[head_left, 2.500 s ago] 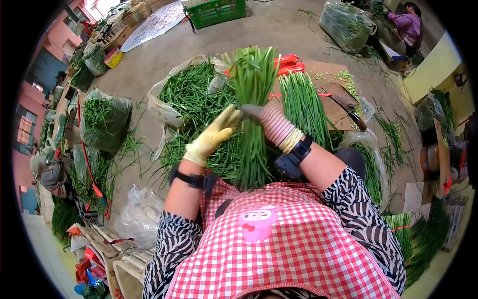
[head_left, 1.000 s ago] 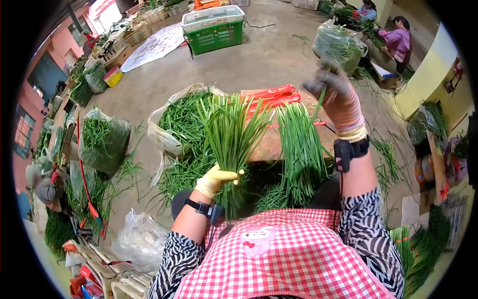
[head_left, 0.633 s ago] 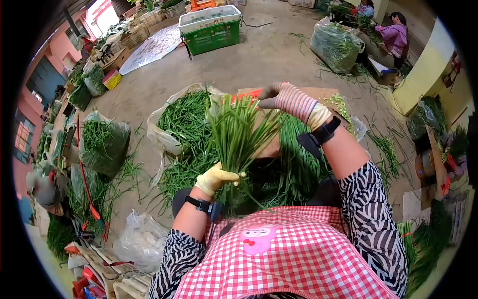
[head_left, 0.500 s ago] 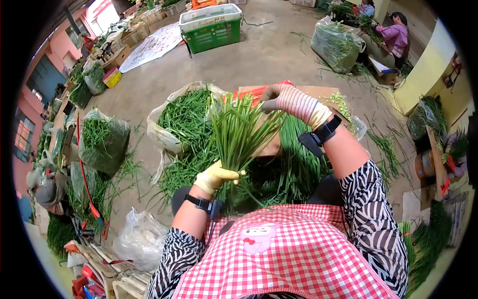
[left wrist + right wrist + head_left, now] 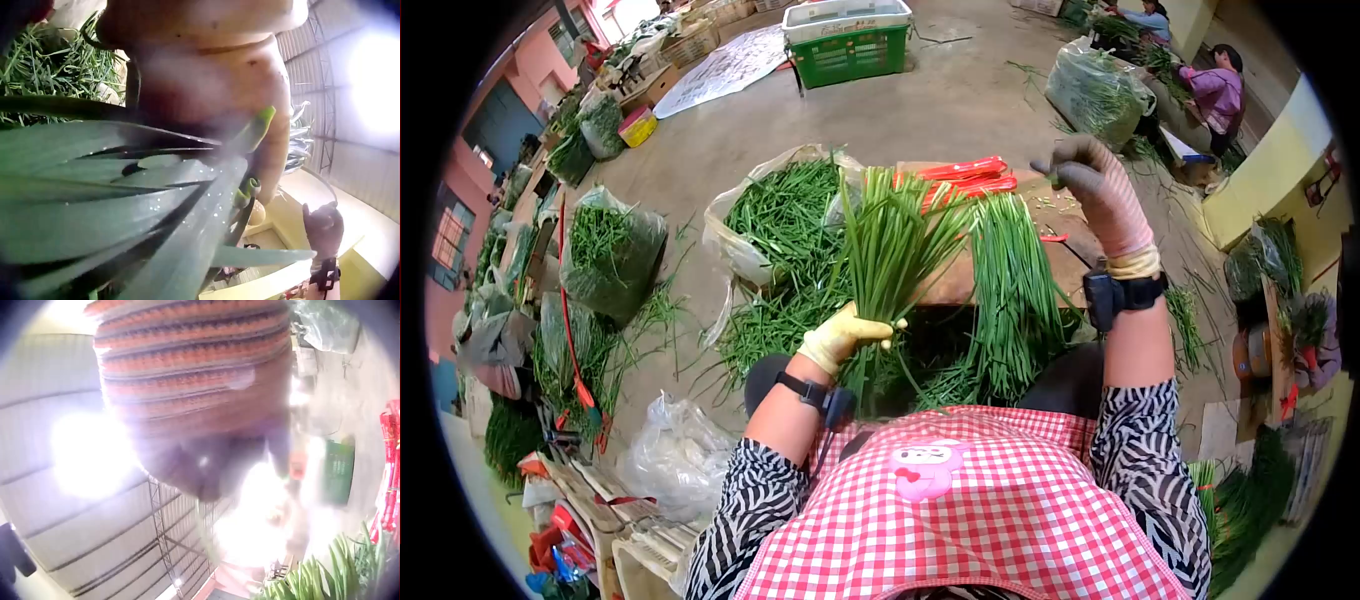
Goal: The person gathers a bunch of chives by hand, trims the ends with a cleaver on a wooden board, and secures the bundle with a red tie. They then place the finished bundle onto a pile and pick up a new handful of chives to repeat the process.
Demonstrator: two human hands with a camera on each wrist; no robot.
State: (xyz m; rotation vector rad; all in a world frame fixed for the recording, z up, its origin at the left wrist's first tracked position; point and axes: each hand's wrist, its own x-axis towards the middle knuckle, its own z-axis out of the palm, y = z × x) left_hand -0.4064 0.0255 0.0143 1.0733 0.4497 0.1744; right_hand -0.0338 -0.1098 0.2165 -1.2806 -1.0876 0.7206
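Observation:
A fanned bunch of long green stalks (image 5: 887, 245) stands upright in my yellow-gloved left hand (image 5: 845, 335), whose fingers curl round its lower part. In the left wrist view, leaf blades (image 5: 144, 206) fill the lower left beside the blurred glove (image 5: 200, 81). My right hand (image 5: 1100, 195), in a striped glove with dark fingers, is raised right of the bunch, apart from it. Its curled fingertips pinch a thin green strand (image 5: 205, 531), blurred in the right wrist view. Below that hand, a second bunch (image 5: 1012, 290) lies over the board's near edge.
Red strips (image 5: 970, 178) lie on the board (image 5: 948, 285). An open plastic bag (image 5: 725, 240) of loose greens stands at left, with a clear bag (image 5: 670, 455) nearer. Beyond are a green crate (image 5: 850, 55), a stuffed bag (image 5: 1095, 95) and a seated person (image 5: 1215, 90).
My right hand has moved up and to the right, away from the top of the held bunch. My left hand keeps its grip, and the head view has shifted slightly.

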